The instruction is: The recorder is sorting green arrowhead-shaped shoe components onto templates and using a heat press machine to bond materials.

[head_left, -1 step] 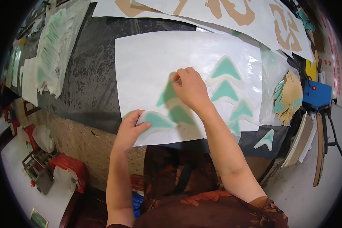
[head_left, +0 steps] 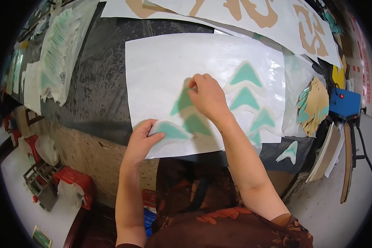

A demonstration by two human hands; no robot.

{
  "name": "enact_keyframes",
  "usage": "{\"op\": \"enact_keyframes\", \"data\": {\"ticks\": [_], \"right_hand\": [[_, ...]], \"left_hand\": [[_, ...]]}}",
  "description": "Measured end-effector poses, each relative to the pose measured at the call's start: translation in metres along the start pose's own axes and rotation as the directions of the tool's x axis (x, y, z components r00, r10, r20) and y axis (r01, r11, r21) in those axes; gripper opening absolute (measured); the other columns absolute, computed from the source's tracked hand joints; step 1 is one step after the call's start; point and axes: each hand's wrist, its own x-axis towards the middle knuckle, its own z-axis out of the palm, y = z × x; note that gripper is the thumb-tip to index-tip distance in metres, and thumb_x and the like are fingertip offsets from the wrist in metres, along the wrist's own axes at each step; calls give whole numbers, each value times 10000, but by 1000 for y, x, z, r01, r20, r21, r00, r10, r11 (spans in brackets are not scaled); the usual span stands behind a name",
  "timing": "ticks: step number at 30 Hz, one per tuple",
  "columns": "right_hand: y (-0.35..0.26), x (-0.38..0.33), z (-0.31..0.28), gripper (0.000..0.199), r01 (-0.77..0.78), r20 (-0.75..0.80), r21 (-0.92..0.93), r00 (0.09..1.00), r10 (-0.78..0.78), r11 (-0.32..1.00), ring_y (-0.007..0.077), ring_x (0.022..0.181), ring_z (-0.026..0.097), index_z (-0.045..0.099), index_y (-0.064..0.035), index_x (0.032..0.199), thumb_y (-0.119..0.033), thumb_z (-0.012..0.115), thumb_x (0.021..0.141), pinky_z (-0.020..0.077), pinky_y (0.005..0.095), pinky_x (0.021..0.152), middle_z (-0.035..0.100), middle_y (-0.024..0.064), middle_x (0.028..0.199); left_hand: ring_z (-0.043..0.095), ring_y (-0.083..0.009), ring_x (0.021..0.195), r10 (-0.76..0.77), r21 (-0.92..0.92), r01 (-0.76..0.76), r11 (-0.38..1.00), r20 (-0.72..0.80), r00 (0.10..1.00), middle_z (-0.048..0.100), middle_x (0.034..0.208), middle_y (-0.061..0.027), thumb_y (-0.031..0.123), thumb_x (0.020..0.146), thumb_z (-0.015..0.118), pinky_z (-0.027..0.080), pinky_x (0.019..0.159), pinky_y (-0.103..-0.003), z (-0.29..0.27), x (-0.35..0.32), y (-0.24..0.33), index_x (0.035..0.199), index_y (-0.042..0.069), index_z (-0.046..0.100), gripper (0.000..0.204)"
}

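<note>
A large white sheet (head_left: 157, 70) lies on the dark table cover. On its left part are a green triangular cutout with a pale edge (head_left: 180, 104) and a smaller one (head_left: 197, 125) below it. My left hand (head_left: 144, 138) grips a curved green cutout with a white border (head_left: 171, 131) between thumb and fingers at the sheet's near edge. My right hand (head_left: 206, 93) is closed in a pinch at the top of the larger triangle; what its fingertips hold, if anything, is hidden. Several similar green cutouts (head_left: 246, 74) form a column on the right.
White sheets with tan shapes (head_left: 258, 12) lie along the far edge. To the right are a pile of tan and green pieces (head_left: 315, 107), a blue box (head_left: 345, 103) and a loose small cutout (head_left: 288, 152). Plastic-covered green strips (head_left: 58, 49) lie at left. A red crate (head_left: 75, 182) stands below.
</note>
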Motion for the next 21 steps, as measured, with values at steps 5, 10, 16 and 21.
{"op": "enact_keyframes", "data": {"ticks": [5,10,16,21], "right_hand": [[0,3,3,162,-11,-53,37,999,13,999,297,876,610,582,-37,977,-118,603,839,489,399,743,633,131,946],[-1,9,4,118,-71,-17,-40,997,71,997,294,849,605,579,-44,954,-121,591,865,484,411,713,633,125,892],[1,4,10,60,33,-93,-77,995,-40,997,299,852,573,569,-51,923,-100,556,892,475,414,699,602,112,894],[4,-2,9,44,158,-132,-79,977,-168,984,294,845,564,562,-53,920,-88,544,899,469,404,699,599,110,907]], "left_hand": [[568,-76,861,29,31,-29,999,-8,1000,630,949,-6,32,850,665,459,771,-225,0,3,-6,1034,0,622,192],[569,-77,840,-19,16,19,1000,-23,1000,634,922,-6,50,847,672,460,747,-227,1,5,-7,1027,6,626,191],[569,-77,834,-24,57,26,998,-27,999,635,916,-7,58,849,666,459,742,-226,2,8,-8,1018,11,631,179],[571,-88,838,-28,49,29,998,-29,999,637,922,-15,63,844,667,461,753,-235,2,10,-10,1015,7,631,183]]}}
